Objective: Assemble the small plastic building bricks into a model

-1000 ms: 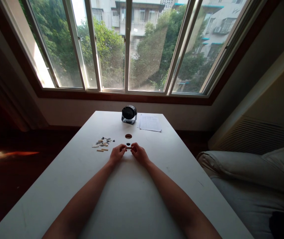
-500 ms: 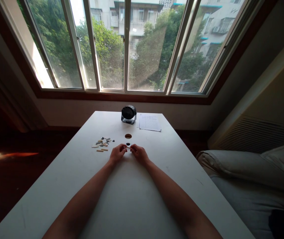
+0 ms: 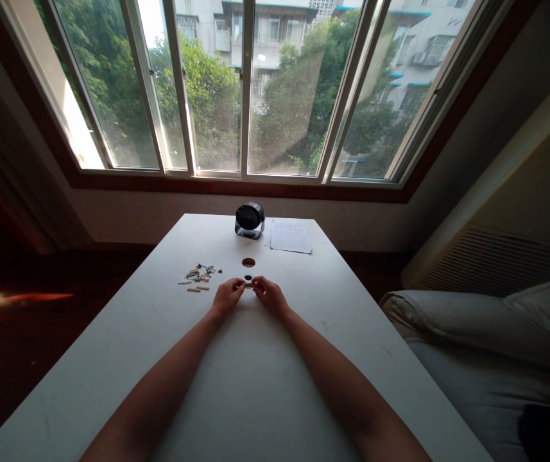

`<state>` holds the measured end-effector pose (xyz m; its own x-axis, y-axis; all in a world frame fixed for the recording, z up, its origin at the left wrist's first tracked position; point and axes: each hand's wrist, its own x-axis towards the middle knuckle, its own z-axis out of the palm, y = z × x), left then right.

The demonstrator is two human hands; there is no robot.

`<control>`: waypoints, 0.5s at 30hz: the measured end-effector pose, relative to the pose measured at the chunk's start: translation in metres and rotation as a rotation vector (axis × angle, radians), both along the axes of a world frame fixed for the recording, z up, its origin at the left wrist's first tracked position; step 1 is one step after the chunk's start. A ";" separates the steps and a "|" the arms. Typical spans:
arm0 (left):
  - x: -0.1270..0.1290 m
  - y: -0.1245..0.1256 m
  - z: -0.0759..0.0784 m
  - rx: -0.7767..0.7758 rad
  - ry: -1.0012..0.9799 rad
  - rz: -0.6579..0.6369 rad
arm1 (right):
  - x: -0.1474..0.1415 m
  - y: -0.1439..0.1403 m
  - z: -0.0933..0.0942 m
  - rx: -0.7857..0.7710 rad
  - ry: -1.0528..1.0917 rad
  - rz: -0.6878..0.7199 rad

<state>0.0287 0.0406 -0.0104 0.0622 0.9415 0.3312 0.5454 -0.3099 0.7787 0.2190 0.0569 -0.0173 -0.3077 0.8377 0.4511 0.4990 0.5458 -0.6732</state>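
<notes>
My left hand (image 3: 227,297) and my right hand (image 3: 268,296) meet over the middle of the white table (image 3: 255,385). Together their fingertips pinch a small brick piece (image 3: 248,285), too small to make out in detail. Just beyond the fingers lies a small dark round part (image 3: 248,278), and further back a brown round part (image 3: 248,262). A scatter of several tan and dark small bricks (image 3: 199,278) lies to the left of my left hand.
A small black round device on a stand (image 3: 249,220) sits at the table's far edge, with a printed sheet of paper (image 3: 290,237) beside it on the right. A wide window runs behind. A grey cushioned seat (image 3: 486,346) stands to the right of the table.
None of the loose parts has moved. My hands stay together on the small piece, with only a slight shift of the fingers.
</notes>
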 end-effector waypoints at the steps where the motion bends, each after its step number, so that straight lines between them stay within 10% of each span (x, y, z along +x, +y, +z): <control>1: 0.000 0.000 0.000 -0.012 -0.003 -0.007 | 0.000 0.000 0.000 0.003 0.003 0.002; 15: 0.000 -0.002 0.002 -0.023 0.020 -0.037 | 0.002 0.002 -0.002 0.010 -0.021 -0.004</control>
